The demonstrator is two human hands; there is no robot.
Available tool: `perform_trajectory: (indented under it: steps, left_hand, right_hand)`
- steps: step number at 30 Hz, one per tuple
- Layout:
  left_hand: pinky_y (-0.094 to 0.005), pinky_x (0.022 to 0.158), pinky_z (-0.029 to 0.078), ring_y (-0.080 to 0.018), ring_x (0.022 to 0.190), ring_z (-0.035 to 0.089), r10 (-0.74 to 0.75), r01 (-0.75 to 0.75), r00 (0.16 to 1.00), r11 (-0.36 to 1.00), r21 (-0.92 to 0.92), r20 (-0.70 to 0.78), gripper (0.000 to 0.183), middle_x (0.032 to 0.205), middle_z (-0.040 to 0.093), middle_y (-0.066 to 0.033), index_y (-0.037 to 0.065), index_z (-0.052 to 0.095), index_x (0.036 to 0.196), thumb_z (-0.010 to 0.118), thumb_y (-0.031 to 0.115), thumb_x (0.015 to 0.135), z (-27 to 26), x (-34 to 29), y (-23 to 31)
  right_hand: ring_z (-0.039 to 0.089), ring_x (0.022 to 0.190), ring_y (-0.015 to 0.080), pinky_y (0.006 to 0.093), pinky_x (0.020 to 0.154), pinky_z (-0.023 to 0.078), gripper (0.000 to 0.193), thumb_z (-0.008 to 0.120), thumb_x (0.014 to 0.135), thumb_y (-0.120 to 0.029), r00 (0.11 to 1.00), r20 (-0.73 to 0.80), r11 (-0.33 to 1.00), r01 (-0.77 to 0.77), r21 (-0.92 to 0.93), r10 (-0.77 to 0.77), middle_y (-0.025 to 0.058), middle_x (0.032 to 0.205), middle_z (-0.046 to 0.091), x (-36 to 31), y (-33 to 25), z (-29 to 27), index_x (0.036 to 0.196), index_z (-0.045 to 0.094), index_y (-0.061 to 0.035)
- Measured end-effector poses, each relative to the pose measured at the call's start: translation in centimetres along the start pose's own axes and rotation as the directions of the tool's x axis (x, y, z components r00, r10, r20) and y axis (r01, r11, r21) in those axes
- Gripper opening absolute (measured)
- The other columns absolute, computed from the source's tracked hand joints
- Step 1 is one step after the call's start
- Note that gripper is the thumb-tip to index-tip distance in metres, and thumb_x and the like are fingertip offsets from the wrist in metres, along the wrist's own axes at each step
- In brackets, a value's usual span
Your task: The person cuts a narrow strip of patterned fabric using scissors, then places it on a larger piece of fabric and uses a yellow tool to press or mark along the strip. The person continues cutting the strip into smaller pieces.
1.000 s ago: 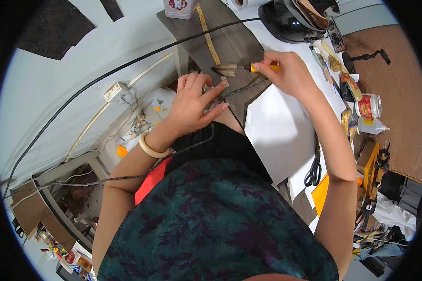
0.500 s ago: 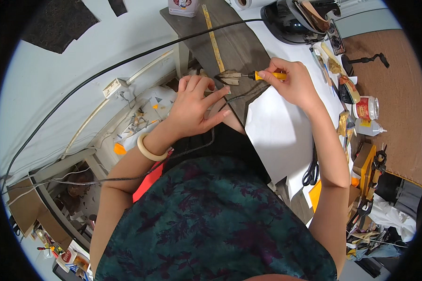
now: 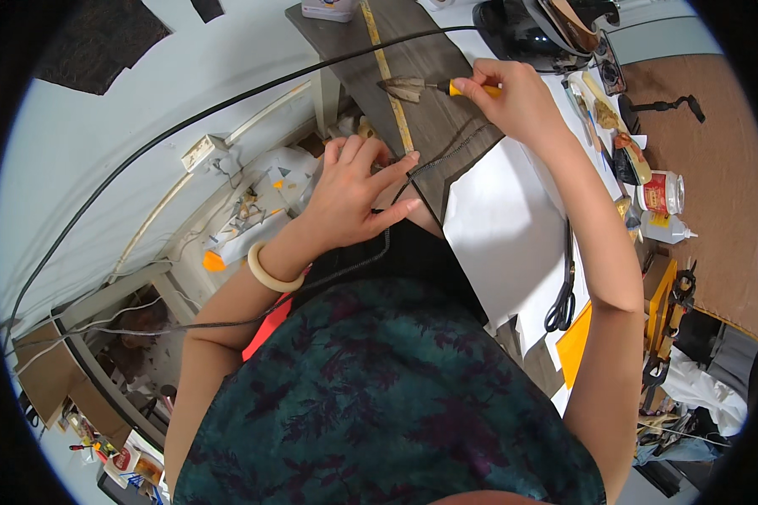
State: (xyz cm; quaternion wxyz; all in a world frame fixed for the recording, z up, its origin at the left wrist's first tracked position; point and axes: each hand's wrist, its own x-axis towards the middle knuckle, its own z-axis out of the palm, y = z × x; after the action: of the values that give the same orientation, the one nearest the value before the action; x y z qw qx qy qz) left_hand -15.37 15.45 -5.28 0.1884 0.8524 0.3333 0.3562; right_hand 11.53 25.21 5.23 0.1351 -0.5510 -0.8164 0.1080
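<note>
In my right hand [image 3: 509, 97] is a yellow-handled tool [image 3: 409, 89] with a flat, pointed metal head like a small trowel. My fingers are wrapped round its handle, and the head lies over a long, narrow yellow strip [image 3: 383, 63] on the dark wood-grain board [image 3: 442, 55]. A braided cord [image 3: 442, 160] runs from under my right hand across to the left. At the board's near edge my left hand [image 3: 345, 194] has its fingers apart, the index fingertip at the strip's near end. I cannot see anything held in it.
White paper [image 3: 501, 236] covers the table right of the board. A black cable [image 3: 202, 114] arcs across the upper left. On the right stand a jar with a red label [image 3: 661, 194], a squeeze bottle [image 3: 667, 227] and scissors [image 3: 562, 310]. A black machine [image 3: 518, 38] stands at the back.
My right hand has moved away from me with the tool, whose head has gone from the strip's near end to farther up along it. My left hand has stayed nearly in place.
</note>
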Motion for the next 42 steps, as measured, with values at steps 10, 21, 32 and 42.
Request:
perform_trajectory:
  steps: [10,21,32,42]
  left_hand:
    - [-0.045,0.096,0.037,-0.0274,0.101,0.054,-0.06,0.06,0.998,0.998,-0.014,0.0,0.052,0.101,0.057,-0.009,0.015,0.072,0.139,0.075,0.044,0.095,0.2,-0.4,0.0]
    - [-0.0434,0.098,0.037,-0.0281,0.105,0.054,-0.071,0.072,0.997,0.995,-0.062,0.016,0.057,0.108,0.06,-0.0105,0.014,0.069,0.143,0.078,0.041,0.094,0.3,-0.5,0.0]
    - [-0.0437,0.099,0.036,-0.0286,0.104,0.054,-0.068,0.07,0.997,0.996,-0.056,0.041,0.06,0.106,0.061,-0.008,0.012,0.068,0.143,0.078,0.043,0.093,0.2,-0.3,0.1]
    - [-0.043,0.099,0.038,-0.0281,0.097,0.059,-0.014,0.032,0.993,0.987,-0.155,0.121,0.059,0.097,0.064,-0.0069,0.014,0.066,0.146,0.075,0.045,0.096,0.3,-0.7,0.5]
  right_hand:
    - [0.057,0.057,0.0289,0.039,0.061,0.048,0.039,0.084,0.093,-0.034,0.985,0.089,0.976,-0.159,0.151,0.147,0.014,0.063,0.062,-3.7,-0.3,-0.1,0.08,0.067,-0.0008]
    - [0.067,0.065,0.0335,0.0399,0.067,0.053,0.039,0.083,0.094,-0.034,0.992,0.06,0.991,-0.113,0.075,0.109,0.0164,0.069,0.069,2.5,0.2,0.0,0.077,0.071,-0.0002]
    - [0.073,0.075,0.0339,0.0425,0.073,0.057,0.038,0.081,0.093,-0.041,0.989,0.028,0.989,-0.141,-0.031,0.142,0.0133,0.077,0.075,7.7,0.3,0.7,0.085,0.076,-0.0045]
    - [0.072,0.072,0.0337,0.0428,0.069,0.055,0.042,0.082,0.092,-0.041,0.985,-0.048,0.986,-0.165,0.024,0.166,0.0145,0.073,0.072,5.0,-0.4,1.0,0.08,0.07,-0.0021]
